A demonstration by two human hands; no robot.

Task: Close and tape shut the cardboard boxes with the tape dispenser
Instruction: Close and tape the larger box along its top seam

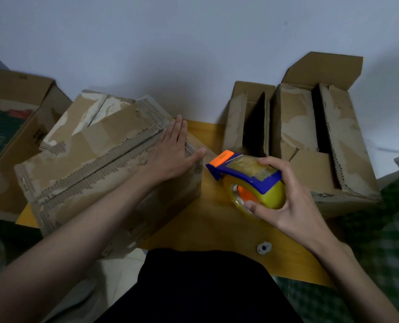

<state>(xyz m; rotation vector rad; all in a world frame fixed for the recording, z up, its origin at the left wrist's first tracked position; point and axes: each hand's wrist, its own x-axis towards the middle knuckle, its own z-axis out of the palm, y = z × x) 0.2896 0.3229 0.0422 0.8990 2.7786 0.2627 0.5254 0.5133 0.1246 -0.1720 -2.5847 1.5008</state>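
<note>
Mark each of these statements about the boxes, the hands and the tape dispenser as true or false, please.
1. The left hand lies flat on the closed box. True.
2. The right hand holds scissors. False: it holds the tape dispenser.
3. The large box on the right is already taped shut. False: its flaps stand open.
4. The dispenser's orange end points toward the closed box. True.
5. The dispenser is pressed onto the closed box's seam. False: it is held apart from that box.

My forearms are bare, no sleeves, rings or watch showing; dark black clothing (201,290) covers my lap at bottom centre.
</note>
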